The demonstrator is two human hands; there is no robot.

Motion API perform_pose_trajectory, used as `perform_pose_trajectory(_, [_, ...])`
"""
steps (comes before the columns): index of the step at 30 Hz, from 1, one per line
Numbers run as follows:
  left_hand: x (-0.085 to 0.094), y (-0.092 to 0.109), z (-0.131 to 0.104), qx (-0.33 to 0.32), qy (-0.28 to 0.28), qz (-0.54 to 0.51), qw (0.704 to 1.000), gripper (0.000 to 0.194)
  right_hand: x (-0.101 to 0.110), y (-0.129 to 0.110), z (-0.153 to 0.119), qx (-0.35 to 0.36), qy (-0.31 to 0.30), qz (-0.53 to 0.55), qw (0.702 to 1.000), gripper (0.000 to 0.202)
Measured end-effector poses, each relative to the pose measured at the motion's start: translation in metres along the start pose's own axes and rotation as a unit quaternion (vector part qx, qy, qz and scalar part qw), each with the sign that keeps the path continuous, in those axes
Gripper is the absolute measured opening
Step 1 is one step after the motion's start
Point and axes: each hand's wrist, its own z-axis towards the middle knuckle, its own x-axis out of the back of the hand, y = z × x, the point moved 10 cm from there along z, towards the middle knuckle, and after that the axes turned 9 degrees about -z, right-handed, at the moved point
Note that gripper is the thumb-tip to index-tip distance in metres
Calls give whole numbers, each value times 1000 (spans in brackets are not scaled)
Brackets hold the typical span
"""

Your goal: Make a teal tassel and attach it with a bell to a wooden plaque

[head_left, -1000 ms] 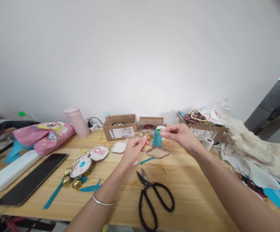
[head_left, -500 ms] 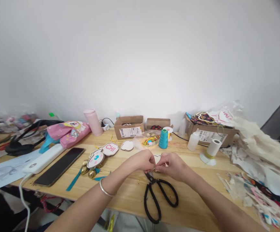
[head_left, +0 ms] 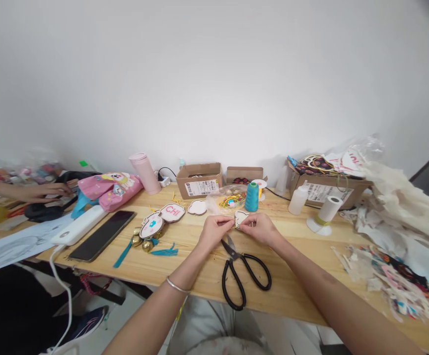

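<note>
Between my two hands is a small white fabric patch (head_left: 240, 217) with a dark outline, partly covered by fingers. My left hand (head_left: 216, 230) pinches at its left edge, thumb and fingertips together. From the other side my right hand (head_left: 261, 228) grips the patch with thumb and forefinger. Black-handled scissors (head_left: 237, 256) lie just below, blades slightly apart and pointing at the hands. A teal thread cone (head_left: 252, 197) stands just behind. To the left rest a patch lettered CHI (head_left: 172, 212), a flower patch (head_left: 151, 226) with gold bells (head_left: 147, 245), and a plain cloud-shaped patch (head_left: 197, 207).
Left are a phone (head_left: 102, 235), a white power strip (head_left: 79, 226), a pink pouch (head_left: 116, 190) and a pink tumbler (head_left: 146, 173). Cardboard boxes (head_left: 201, 188) line the wall. A squeeze bottle (head_left: 298, 199) and fabric scraps (head_left: 395, 281) lie right. Another person's hand (head_left: 53, 191) is far left.
My hands have moved slightly apart, showing more of the white patch between them. The view has shifted, and another person's arm has come in at the far left.
</note>
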Motion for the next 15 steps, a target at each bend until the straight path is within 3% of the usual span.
perform_pose_trajectory(9, [-24, -10, 15, -46, -41, 1, 998, 18, 0, 24, 4, 43, 81, -92, 992, 22])
perform_pose_trajectory(15, [-25, -6, 2, -53, -40, 20, 998, 21, -15, 27, 4, 65, 37, -53, 996, 33])
